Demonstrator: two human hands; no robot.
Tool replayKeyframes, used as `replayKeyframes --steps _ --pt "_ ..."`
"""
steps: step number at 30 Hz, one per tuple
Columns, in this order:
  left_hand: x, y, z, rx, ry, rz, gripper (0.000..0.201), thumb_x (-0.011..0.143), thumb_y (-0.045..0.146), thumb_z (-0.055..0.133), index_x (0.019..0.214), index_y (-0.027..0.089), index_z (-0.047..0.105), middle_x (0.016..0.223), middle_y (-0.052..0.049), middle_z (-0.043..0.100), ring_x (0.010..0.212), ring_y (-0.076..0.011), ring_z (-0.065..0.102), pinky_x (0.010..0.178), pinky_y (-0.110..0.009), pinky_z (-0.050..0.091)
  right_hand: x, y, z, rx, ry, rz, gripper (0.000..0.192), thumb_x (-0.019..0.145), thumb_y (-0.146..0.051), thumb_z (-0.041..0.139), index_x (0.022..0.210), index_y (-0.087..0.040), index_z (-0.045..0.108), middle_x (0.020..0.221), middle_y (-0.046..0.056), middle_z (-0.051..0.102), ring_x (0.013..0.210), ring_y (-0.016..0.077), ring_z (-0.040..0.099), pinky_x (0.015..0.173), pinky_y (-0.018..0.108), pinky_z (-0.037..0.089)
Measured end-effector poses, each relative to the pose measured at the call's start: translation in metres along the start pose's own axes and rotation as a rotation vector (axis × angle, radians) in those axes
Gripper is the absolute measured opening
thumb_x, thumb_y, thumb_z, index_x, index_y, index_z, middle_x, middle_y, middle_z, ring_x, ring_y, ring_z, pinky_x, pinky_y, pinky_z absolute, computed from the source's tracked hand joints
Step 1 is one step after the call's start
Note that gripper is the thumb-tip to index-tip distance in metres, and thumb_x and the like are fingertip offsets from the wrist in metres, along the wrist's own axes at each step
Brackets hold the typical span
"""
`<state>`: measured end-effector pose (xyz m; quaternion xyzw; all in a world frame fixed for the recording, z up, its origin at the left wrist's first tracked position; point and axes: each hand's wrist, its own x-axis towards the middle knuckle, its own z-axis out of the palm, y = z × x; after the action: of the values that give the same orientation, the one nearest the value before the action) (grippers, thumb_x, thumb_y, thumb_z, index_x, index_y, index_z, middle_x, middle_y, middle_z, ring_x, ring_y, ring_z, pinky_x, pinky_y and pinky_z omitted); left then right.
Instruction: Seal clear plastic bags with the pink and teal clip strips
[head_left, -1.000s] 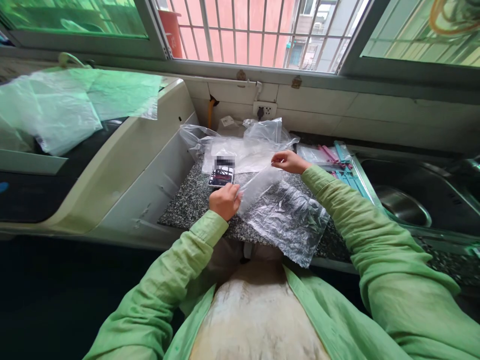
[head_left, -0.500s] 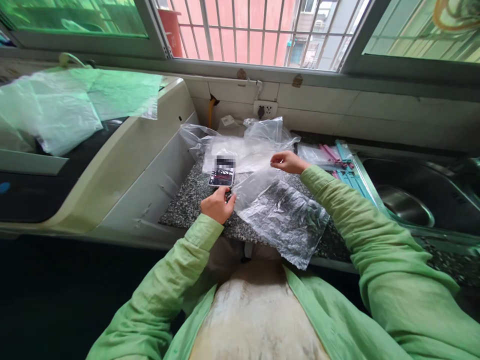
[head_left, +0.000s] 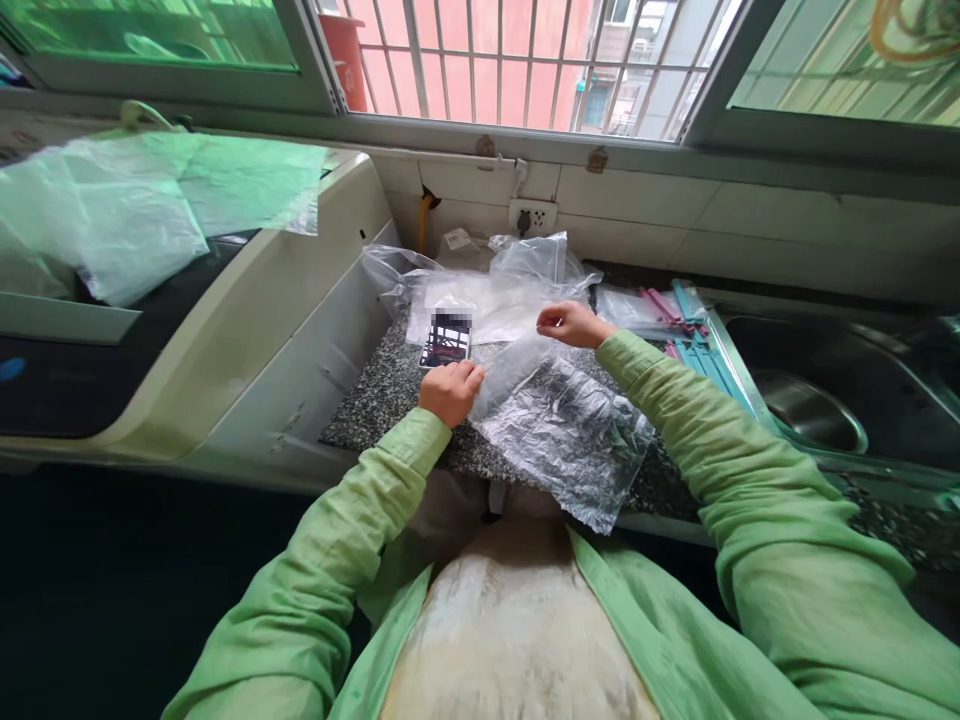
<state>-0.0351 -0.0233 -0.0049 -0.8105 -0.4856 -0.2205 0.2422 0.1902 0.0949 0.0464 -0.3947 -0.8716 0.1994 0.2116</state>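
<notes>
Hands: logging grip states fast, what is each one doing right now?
Left hand: closed, pinching the near edge of the clear plastic bag.
Right hand: closed, pinching the bag's far edge.

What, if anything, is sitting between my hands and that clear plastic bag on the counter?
Nothing visible. The left hand pinches the near corner of the clear plastic bag, and the right hand pinches its far edge. The phone lies just beyond the left hand, beside the bag and not in the way.
</notes>
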Motion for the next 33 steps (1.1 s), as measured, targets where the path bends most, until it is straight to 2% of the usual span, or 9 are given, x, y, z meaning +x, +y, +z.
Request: replayKeyframes --steps 5,15,20,22,24,28,31,33 --pt "-0.012 -0.003 -0.006 -0.034 0.000 -0.052 0.020 0.071 0.018 0.046 0.083 0.017 0.062 0.065 -0.004 0.065 0.055 -0.0145 0.056 0.049 -0.027 0.029 -0.001 0.004 0.000 -0.044 -0.010 -0.001 0.017 0.064 -0.022 0.051 0.065 -0.010 0.062 0.056 0.000 0.053 0.052 0.0070 0.043 0.053 0.019 0.033" --pt "-0.038 -0.014 -0.014 -0.025 0.043 -0.279 0.020 0.068 0.018 0.046 0.079 0.017 0.063 0.067 -0.003 0.067 0.054 -0.0147 0.058 0.050 -0.025 0.036 0.003 0.008 0.000 -0.116 -0.014 -0.010 0.016 0.064 -0.021 0.051 0.067 -0.010 0.063 0.056 0.000 0.054 0.053 0.0069 0.043 0.052 0.019 0.033" --pt "-0.035 -0.013 -0.025 -0.179 0.038 -0.446 0.024 0.075 0.023 0.042 0.088 0.017 0.061 0.073 -0.003 0.066 0.060 -0.0120 0.059 0.058 -0.021 0.041 0.006 0.009 0.000 -0.105 0.015 -0.034 0.017 0.065 -0.023 0.052 0.067 -0.010 0.063 0.055 0.000 0.053 0.051 0.0064 0.041 0.052 0.019 0.033" --pt "-0.025 -0.010 -0.030 -0.228 -0.028 -0.460 0.032 0.075 0.035 0.045 0.097 0.016 0.058 0.078 -0.004 0.064 0.068 -0.0138 0.059 0.062 -0.022 0.042 0.007 0.007 -0.001 -0.072 0.020 -0.044 0.018 0.066 -0.024 0.052 0.067 -0.010 0.063 0.054 -0.001 0.052 0.051 0.0062 0.041 0.052 0.019 0.033" --pt "-0.013 -0.006 -0.033 -0.234 -0.128 -0.456 0.038 0.073 0.044 0.046 0.097 0.016 0.058 0.085 -0.006 0.063 0.077 -0.0171 0.059 0.065 -0.024 0.042 0.007 0.003 -0.005 -0.025 0.018 -0.058 0.019 0.065 -0.024 0.052 0.068 -0.010 0.063 0.054 -0.001 0.052 0.051 0.0059 0.040 0.052 0.019 0.034" --pt "0.012 0.000 -0.031 -0.196 -0.364 -0.512 0.045 0.073 0.046 0.046 0.108 0.019 0.053 0.081 -0.006 0.065 0.078 -0.0208 0.060 0.063 -0.026 0.041 0.003 -0.006 -0.017 0.057 0.029 -0.082 0.018 0.064 -0.024 0.053 0.068 -0.009 0.062 0.058 0.000 0.054 0.051 0.0056 0.041 0.052 0.019 0.035" --pt "0.020 0.001 -0.028 -0.172 -0.458 -0.529 0.031 0.074 0.041 0.044 0.094 0.023 0.059 0.073 -0.004 0.065 0.073 -0.0206 0.060 0.058 -0.026 0.040 -0.004 -0.008 -0.027 0.086 0.059 -0.078 0.018 0.064 -0.025 0.053 0.068 -0.010 0.061 0.058 0.000 0.054 0.052 0.0055 0.040 0.052 0.019 0.035" --pt "0.019 0.000 -0.028 -0.178 -0.443 -0.522 0.023 0.073 0.036 0.044 0.078 0.023 0.062 0.068 -0.003 0.063 0.069 -0.0192 0.059 0.056 -0.026 0.039 -0.009 -0.006 -0.032 0.083 0.077 -0.067 0.017 0.063 -0.025 0.054 0.067 -0.010 0.061 0.058 0.000 0.054 0.052 0.0056 0.040 0.053 0.019 0.035"
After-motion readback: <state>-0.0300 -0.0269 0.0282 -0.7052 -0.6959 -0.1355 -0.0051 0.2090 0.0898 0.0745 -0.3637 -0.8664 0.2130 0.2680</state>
